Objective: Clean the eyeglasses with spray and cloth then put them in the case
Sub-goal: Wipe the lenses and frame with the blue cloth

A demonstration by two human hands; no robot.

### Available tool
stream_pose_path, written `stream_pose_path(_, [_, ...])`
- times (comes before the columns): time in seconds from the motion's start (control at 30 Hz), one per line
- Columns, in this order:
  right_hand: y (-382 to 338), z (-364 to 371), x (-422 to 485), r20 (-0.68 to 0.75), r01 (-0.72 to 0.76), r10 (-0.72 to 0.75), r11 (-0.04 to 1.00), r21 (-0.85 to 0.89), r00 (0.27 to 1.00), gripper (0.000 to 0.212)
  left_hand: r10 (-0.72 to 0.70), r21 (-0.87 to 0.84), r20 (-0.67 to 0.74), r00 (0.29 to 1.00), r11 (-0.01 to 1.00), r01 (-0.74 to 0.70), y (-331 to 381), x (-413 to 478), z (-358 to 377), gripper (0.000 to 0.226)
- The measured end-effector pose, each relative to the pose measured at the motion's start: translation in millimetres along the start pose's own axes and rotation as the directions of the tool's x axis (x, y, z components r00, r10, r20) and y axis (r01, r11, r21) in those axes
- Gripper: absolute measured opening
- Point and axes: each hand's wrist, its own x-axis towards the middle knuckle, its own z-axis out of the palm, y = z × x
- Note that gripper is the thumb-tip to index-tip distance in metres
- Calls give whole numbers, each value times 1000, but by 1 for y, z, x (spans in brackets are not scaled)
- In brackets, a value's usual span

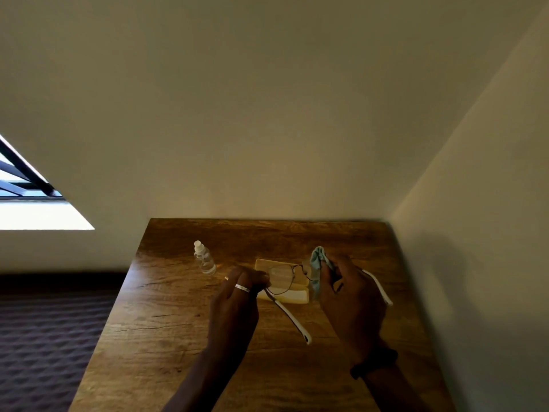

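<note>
Eyeglasses (285, 278) held between left hand (237, 295) and right hand (347, 295).

The room is looking dim and warm yellow. Daylight is entering from the window (38, 215) at the left, which is burning out to plain white. The table (166, 322) is catching a soft sheen toward its left edge and near the spray bottle (204, 258); a faint shadow is lying on the wall (475, 263) beside its right edge. The left hand (237, 295) and right hand (350, 298) are showing as dark shapes with little detail. Everything is looking slightly soft, and the wide lens is slanting the walls strongly at the edges.
</note>
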Motion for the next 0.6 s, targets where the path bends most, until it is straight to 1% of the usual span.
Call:
stream_pose_path(0.2, [-3,1,1,87,76,-86,991,109,992,30,-37,-2,-25,999,999,36,0,1,2,27])
stream_pose_path(0.27, [-6,1,-3,148,92,-111,987,128,983,26,-34,14,-23,999,999,35,-2,0,4,27])
stream_pose_path(0.33, [-4,0,-7,200,113,-134,987,113,971,17,-40,16,-18,999,999,40,-4,-2,4,28])
stream_pose_path(0.37, [-2,-1,-9,229,112,-133,988,104,964,13,-44,16,-19,999,999,44,-5,-3,3,29])
stream_pose_path(0.43, [0,-5,-11,285,66,-85,995,73,955,8,-51,15,-22,998,999,51,-8,-4,2,29])
stream_pose_path(0.47, [1,-6,-11,291,40,-49,998,39,955,7,-55,17,-19,998,998,55,-8,-5,1,30])
stream_pose_path(0.5, [1,-7,-11,264,27,-24,1000,-5,964,8,-57,18,-15,998,998,57,-8,-5,1,31])
stream_pose_path(0.6, [-4,-11,-7,141,6,10,994,-111,990,16,-69,-2,-16,997,998,69,-8,-6,2,40])
